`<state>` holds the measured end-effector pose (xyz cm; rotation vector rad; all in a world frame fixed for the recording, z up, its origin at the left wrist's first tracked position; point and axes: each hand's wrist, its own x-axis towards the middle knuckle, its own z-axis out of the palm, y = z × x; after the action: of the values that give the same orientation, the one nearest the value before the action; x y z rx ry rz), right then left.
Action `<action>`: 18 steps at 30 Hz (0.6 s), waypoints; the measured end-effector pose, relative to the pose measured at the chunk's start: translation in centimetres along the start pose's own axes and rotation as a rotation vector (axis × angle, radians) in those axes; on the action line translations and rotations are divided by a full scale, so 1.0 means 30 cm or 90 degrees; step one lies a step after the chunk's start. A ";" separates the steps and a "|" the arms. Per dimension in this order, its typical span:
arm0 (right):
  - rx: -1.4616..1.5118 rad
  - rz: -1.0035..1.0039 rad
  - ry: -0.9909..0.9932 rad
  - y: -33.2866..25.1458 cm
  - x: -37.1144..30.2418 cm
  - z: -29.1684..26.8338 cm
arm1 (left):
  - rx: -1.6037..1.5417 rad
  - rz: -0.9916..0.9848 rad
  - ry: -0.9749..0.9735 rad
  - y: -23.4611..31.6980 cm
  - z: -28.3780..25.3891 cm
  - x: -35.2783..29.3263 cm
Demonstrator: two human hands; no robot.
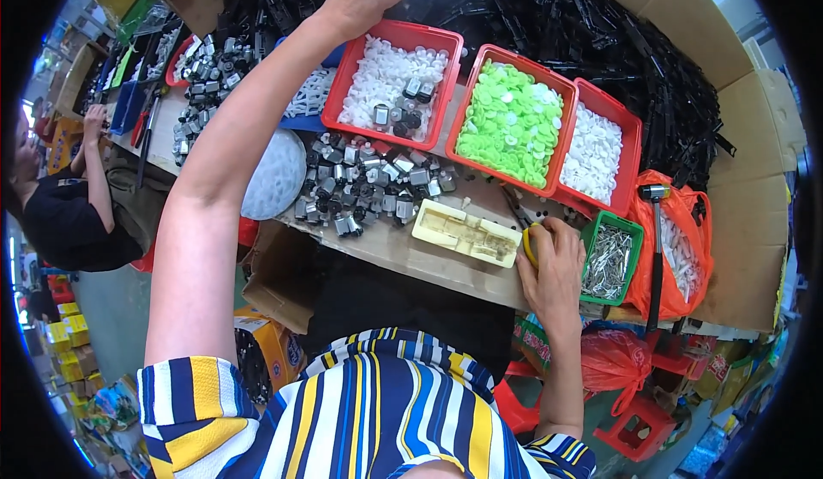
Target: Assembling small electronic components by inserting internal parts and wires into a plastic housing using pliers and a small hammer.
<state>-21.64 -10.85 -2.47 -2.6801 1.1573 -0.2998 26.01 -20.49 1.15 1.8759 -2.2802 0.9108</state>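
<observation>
My left hand (369, 0) reaches to the far side, past the red bin of white plastic parts (386, 72), beside the heap of black plastic parts (506, 7). Its fingers are curled, and what they hold, if anything, is hidden. My right hand (553, 265) is closed round the yellow handle of a pair of pliers (531, 247), whose dark jaws point away from me. Just left of it, on the bench, lies a cream-coloured block with a moulded hollow (467, 233). Small electric motors (377, 183) are heaped left of the block.
Red bins hold green discs (510, 123) and white pieces (591, 153). A green tray of metal pins (609, 260), a hammer (656, 256) and an orange bag (686, 260) stand at right. A round white lid (274, 174) is below my left arm. Another person (73, 196) sits at left.
</observation>
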 end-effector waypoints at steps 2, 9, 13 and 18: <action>0.004 -0.003 0.001 0.002 0.002 -0.002 | -0.023 -0.006 0.082 0.006 -0.045 0.004; 0.125 -0.059 0.128 -0.041 0.023 -0.054 | -0.678 -0.361 0.256 0.244 -0.330 -0.069; 0.169 -0.156 0.315 -0.167 0.070 -0.094 | -0.983 -0.526 0.172 0.543 -0.507 -0.188; 0.078 -0.234 0.354 -0.260 0.095 -0.074 | -1.434 -0.664 0.173 0.831 -0.540 -0.317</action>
<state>-14.91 -7.94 2.04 -2.7606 0.7045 -1.1908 0.63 -2.32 0.69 0.9553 -0.5362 -1.0725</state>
